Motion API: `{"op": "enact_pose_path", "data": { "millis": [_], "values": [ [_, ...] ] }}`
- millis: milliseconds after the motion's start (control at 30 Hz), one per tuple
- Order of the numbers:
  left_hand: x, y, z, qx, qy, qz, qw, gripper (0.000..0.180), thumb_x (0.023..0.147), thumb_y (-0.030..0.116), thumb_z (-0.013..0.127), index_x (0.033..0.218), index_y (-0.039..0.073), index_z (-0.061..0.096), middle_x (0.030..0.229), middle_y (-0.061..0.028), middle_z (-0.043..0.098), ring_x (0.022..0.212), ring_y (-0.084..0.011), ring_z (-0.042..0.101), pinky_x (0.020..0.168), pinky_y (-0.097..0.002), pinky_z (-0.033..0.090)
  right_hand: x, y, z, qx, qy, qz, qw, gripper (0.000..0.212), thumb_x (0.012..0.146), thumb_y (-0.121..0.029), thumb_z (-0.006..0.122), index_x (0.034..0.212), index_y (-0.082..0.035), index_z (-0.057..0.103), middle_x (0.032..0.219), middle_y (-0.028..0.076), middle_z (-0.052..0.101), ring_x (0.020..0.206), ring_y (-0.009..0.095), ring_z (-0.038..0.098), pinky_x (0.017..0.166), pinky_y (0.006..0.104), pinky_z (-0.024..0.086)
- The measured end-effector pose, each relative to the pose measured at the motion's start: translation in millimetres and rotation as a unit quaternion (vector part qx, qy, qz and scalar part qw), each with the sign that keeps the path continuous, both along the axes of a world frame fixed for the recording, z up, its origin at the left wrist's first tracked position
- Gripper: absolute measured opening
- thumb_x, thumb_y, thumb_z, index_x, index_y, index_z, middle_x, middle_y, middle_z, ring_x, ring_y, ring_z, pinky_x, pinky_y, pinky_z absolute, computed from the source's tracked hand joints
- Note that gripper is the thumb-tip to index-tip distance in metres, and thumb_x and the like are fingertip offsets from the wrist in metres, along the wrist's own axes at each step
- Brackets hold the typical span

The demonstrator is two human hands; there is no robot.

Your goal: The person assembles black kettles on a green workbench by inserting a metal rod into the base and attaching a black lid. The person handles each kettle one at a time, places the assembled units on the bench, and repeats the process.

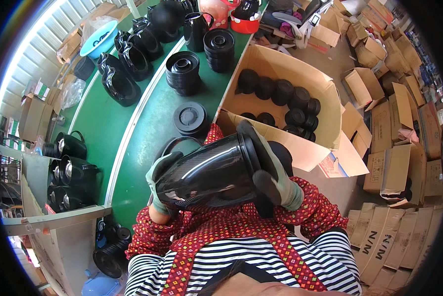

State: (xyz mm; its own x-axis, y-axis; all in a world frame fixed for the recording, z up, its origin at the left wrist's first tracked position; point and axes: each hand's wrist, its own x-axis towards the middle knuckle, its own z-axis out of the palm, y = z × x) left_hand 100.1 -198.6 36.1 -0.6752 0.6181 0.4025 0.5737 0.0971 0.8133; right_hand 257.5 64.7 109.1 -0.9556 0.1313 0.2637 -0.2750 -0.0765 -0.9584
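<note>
A glossy black jug (206, 172) lies tilted on its side in front of my chest. Its looped handle (168, 144) points away from me. My left hand (161, 180), gloved, is wrapped round the jug's left end. At the other end sits a matte black round base or lid (250, 154); whether it is fully seated cannot be told. My gloved right hand (277, 172) grips this round part, with dark-coated fingers along its outer side. Just beyond the jug, a black ridged disc (189, 117) rests on the green table (138, 167).
Stacks of black discs (182, 71) (219, 47) stand farther along the table, near several black jugs (119, 81) and a light blue basin (99, 40). On the right, an open cardboard box (325, 93) holds several round black parts (283, 92). More jugs (80, 172) stand left.
</note>
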Motion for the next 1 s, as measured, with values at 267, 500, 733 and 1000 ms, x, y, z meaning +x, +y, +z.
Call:
{"op": "enact_pose_path", "data": {
  "millis": [267,500,733,1000],
  "values": [
    [6,12,66,0.010,0.162,0.007,0.987,0.051,0.092,0.019,0.082,0.131,-0.009,0.064,0.144,-0.0323,0.059,0.113,-0.0364,0.073,0.102,-0.0450,0.060,-4,8,-7,-0.195,-0.156,0.016,0.968,0.083,0.105,-0.053,0.060,0.163,0.001,0.035,0.161,0.019,0.045,0.149,0.031,0.044,0.125,0.0430,0.031],
    [-13,-4,38,0.014,0.005,-0.056,0.998,0.060,0.077,0.020,0.093,0.125,-0.005,0.068,0.134,-0.0303,0.066,0.113,-0.0362,0.073,0.096,-0.0430,0.060,2,25,-30,-0.059,-0.049,0.069,0.995,0.076,0.108,-0.033,0.056,0.167,0.000,0.022,0.171,0.021,0.027,0.159,0.033,0.025,0.131,0.0397,0.019],
    [8,13,74,0.004,0.136,-0.055,0.989,0.060,0.075,0.021,0.095,0.122,-0.005,0.068,0.129,-0.0293,0.069,0.109,-0.0390,0.075,0.093,-0.0442,0.061,4,8,-15,-0.048,-0.032,-0.013,0.998,0.067,0.108,-0.046,0.056,0.156,0.000,0.045,0.158,0.020,0.049,0.140,0.029,0.055,0.117,0.0421,0.043],
    [-11,1,41,-0.006,-0.065,-0.123,0.990,0.062,0.092,0.021,0.081,0.143,-0.004,0.054,0.130,-0.0240,0.068,0.124,-0.0372,0.066,0.108,-0.0461,0.055,4,6,-20,-0.002,0.151,-0.102,0.983,0.081,0.105,-0.067,0.052,0.154,-0.003,0.044,0.133,0.019,0.070,0.115,0.024,0.071,0.100,0.0429,0.057]
  ]
}}
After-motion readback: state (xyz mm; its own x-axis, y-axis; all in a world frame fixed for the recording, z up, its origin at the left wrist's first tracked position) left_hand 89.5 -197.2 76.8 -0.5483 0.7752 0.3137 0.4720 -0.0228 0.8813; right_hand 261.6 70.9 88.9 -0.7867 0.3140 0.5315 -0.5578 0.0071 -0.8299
